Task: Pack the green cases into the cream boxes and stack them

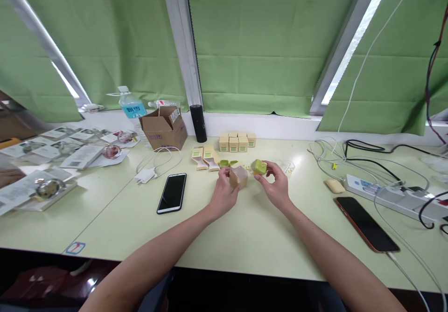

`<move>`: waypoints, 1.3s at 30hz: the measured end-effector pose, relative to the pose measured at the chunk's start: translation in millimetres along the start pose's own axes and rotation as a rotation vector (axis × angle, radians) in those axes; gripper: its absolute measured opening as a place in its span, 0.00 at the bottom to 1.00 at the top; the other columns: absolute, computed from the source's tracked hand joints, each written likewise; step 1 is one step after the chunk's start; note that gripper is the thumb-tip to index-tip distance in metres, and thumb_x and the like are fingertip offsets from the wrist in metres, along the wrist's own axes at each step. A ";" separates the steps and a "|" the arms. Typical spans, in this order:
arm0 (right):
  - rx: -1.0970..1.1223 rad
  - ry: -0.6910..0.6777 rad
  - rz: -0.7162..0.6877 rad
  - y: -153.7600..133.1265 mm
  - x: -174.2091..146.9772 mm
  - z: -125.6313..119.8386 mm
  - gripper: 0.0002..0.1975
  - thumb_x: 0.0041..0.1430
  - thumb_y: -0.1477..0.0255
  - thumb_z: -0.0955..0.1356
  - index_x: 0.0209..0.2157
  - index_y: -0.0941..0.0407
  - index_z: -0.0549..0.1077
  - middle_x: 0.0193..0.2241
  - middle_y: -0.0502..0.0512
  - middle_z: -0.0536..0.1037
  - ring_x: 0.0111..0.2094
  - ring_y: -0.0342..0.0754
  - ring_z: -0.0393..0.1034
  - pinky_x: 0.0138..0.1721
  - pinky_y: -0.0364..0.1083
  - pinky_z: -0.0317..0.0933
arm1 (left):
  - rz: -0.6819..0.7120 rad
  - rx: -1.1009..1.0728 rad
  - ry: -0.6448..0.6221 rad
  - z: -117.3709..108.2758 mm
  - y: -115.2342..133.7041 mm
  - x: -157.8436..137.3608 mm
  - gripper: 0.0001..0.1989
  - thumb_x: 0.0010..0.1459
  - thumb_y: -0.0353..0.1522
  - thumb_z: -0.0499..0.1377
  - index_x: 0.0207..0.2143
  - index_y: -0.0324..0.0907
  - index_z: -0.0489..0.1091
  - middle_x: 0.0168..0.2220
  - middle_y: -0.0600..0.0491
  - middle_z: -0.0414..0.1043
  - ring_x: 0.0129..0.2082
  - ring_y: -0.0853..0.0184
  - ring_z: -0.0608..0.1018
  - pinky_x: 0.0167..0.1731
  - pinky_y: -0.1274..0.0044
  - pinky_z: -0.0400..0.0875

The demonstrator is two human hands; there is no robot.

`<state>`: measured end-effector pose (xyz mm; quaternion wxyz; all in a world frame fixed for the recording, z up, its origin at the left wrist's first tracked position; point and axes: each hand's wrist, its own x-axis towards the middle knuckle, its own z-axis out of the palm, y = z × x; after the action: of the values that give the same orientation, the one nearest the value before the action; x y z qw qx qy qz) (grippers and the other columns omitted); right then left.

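My left hand [225, 191] grips a small open kraft-paper box [239, 176], its mouth facing up. To its right, my right hand [277, 187] holds a small green square-shaped piece [259, 166] between thumb and fingers, apart from the box. Behind the hands lie a few small green pieces [224, 163]. Two opened kraft boxes [210, 157] rest to the left of these. Farther back stand several closed kraft boxes [238, 143] with green labels, grouped together. Just past my right hand sits a clear plastic item [287, 166], partly hidden.
A phone [172, 193] lies left of my hands, near a white charger [144, 175]. Behind are a cardboard box [164, 130], a black cylinder [198, 123] and a water bottle [131, 104]. At right are another phone [367, 223], a power strip [388, 197] and tangled cables.
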<state>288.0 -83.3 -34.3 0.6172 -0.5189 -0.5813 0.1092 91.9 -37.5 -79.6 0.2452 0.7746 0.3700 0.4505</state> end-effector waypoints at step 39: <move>-0.327 -0.358 -0.341 -6.6 -13.0 -3.6 0.19 0.62 0.74 0.65 0.54 0.50 0.69 0.54 0.60 0.74 0.45 0.53 0.75 0.31 0.48 0.71 | -0.052 -0.179 -0.196 -14.0 25.1 2.2 0.25 0.69 0.32 0.47 0.66 0.43 0.60 0.60 0.44 0.71 0.61 0.58 0.73 0.63 0.63 0.67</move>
<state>284.0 -97.6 -36.3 0.4227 -0.4788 -0.7695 -0.0013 89.2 -50.3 -53.9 0.3599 0.7801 0.3227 0.3973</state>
